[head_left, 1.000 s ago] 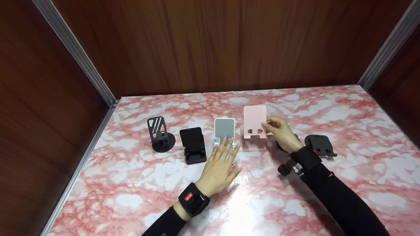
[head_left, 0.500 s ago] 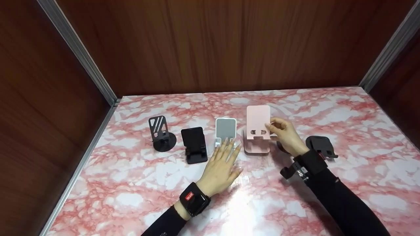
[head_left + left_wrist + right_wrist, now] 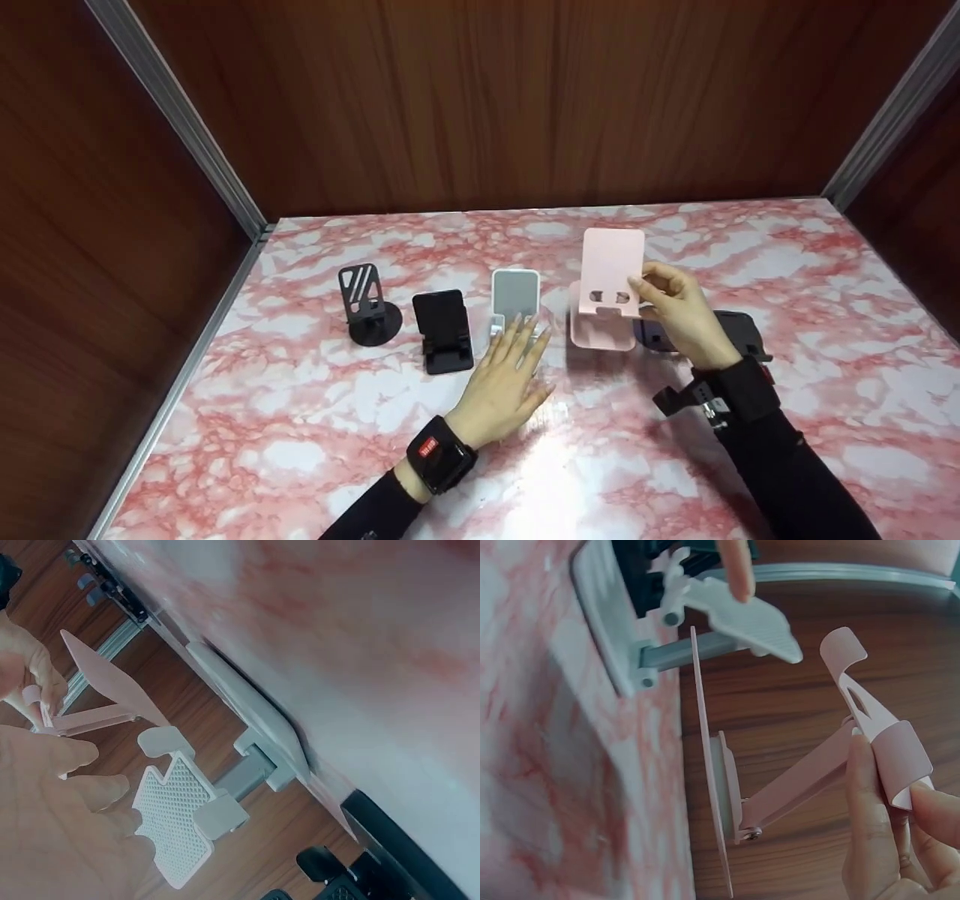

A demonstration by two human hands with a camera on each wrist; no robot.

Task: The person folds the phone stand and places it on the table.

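Note:
My right hand [image 3: 682, 315] pinches the right edge of a pink phone stand [image 3: 611, 259] near its lower lip, between thumb and fingers. In the right wrist view, the stand's flat base [image 3: 709, 742] shows apart from the tabletop, with the hinged arm [image 3: 799, 772] rising to the cradle. My left hand [image 3: 499, 390] has its fingers straight and spread, the tips overlapping the lower front of a white phone stand with a grey pad [image 3: 516, 292]. From the left wrist, those fingertips [image 3: 109, 791] appear beside its cradle [image 3: 180, 802].
Left of the white stand are a black phone stand [image 3: 442, 330] and a dark slotted one on a round base [image 3: 375, 326]. Another black stand [image 3: 741, 334] and a dark stand [image 3: 654, 334] sit partly hidden behind my right hand. Wood panels [image 3: 480, 105] enclose the marbled table [image 3: 300, 450].
My right hand has moved right and up with the pink phone stand, away from the white one. The left hand stays nearly in place.

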